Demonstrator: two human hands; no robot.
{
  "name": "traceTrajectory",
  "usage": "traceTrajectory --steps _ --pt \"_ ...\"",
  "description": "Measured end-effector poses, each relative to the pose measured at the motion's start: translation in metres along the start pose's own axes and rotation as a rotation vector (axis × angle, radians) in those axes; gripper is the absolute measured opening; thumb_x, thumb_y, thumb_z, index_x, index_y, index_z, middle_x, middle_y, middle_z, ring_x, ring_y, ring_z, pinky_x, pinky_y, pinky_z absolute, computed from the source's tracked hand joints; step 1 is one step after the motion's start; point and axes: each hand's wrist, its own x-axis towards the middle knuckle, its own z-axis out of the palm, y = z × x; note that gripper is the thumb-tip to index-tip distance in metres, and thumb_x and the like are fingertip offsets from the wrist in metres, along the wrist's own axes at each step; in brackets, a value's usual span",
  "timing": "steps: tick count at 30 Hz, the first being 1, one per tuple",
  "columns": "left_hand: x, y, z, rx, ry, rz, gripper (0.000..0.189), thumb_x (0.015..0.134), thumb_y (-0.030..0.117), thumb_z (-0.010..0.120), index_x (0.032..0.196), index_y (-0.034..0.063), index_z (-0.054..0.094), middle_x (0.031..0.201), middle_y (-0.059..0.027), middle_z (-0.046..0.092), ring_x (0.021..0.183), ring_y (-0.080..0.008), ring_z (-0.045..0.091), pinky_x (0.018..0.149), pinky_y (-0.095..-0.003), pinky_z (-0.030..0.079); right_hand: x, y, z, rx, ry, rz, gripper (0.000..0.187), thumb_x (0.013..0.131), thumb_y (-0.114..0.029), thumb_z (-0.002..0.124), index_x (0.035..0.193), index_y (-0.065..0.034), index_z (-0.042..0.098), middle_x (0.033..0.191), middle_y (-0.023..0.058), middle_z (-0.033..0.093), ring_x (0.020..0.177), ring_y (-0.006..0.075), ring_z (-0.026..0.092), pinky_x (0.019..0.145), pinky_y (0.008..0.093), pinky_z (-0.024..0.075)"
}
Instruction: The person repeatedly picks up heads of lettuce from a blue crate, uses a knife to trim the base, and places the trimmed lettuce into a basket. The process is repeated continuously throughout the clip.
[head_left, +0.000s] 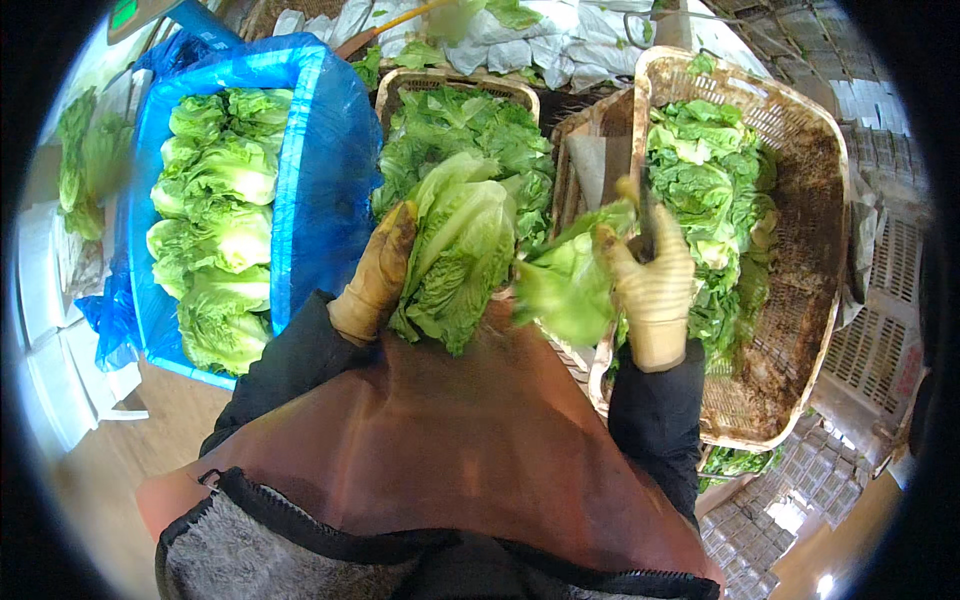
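A head of romaine-type lettuce (469, 240) rests against my left hand (381, 274), which grips it from the left side in a stained, cream-coloured glove. My right hand (654, 289), gloved alike, holds a dark, narrow tool (645, 206) that looks like a knife; blur hides its exact shape. Beside its thumb hangs a loose lettuce leaf (574, 289), blurred and apart from the head. Behind the head, a plastic crate (457, 77) is full of green lettuce. Over my lap spreads a reddish-brown apron (465, 435).
At left stands a crate lined with blue plastic film (330, 150), holding several lettuce heads (225, 187). A dirty, tilted plastic basket (806, 255) at right holds loose leaves (701, 180). A scale display (124, 13) sits top left; white boxes (64, 352) stand at far left.
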Motion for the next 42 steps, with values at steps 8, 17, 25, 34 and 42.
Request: traceTrajectory --steps 8,17,25,34,42 --pt "-0.005 0.007 -0.012 -0.754 -0.111 -0.542 0.085 0.092 0.062 0.055 0.151 0.0055 0.033 0.148 -0.0128 0.045 0.133 -0.0246 0.047 0.112 -0.0388 0.038 0.02 -0.018 0.027 0.213 -0.692 0.529 0.047 0.078 -0.019 0.083 0.12 -0.0065 0.067 0.098 0.0042 0.072 0.085 0.0099 0.064 0.073 0.026 0.0522" --pt "-0.007 0.014 -0.037 0.383 0.088 -0.009 0.021 0.088 0.018 0.073 0.102 0.002 0.074 0.099 -0.0117 0.073 0.093 -0.0193 0.069 0.085 -0.0314 0.053 0.01 -0.001 0.053 0.303 -0.713 0.407 0.047 0.075 -0.015 0.087 0.116 -0.0009 0.069 0.097 0.0013 0.071 0.084 0.0076 0.061 0.076 0.0249 0.0502" --pt "-0.029 0.068 -0.031 0.503 -0.106 -0.158 0.087 0.074 0.023 0.086 0.147 0.0063 0.042 0.152 -0.0159 0.041 0.142 -0.0275 0.035 0.117 -0.0377 0.027 0.025 -0.027 0.091 0.314 -0.7 0.385 0.045 0.077 -0.009 0.082 0.119 -0.0013 0.068 0.095 0.0017 0.07 0.075 0.0076 0.059 0.067 0.0231 0.0478" --pt "-0.22 0.126 -0.244 0.011 1.06 0.366 0.053 0.082 0.013 0.077 0.129 0.0026 0.053 0.114 -0.0148 0.067 0.096 -0.0273 0.069 0.082 -0.0401 0.06 0.011 -0.067 0.188 0.532 -0.833 0.277 0.059 0.087 -0.025 0.076 0.135 0.0023 0.054 0.12 0.0137 0.066 0.051 0.0042 0.051 0.044 0.0185 0.04" --pt "-0.206 0.008 -0.384 -0.09 1.54 0.428 0.052 0.087 0.022 0.07 0.133 0.0103 0.049 0.113 -0.0135 0.066 0.093 -0.0294 0.068 0.077 -0.0456 0.057 -0.011 -0.041 0.234 0.449 -0.793 0.293 0.031 0.093 -0.021 0.069 0.119 -0.0023 0.069 0.096 0.0053 0.073 0.053 0.0051 0.056 0.047 0.0197 0.041"
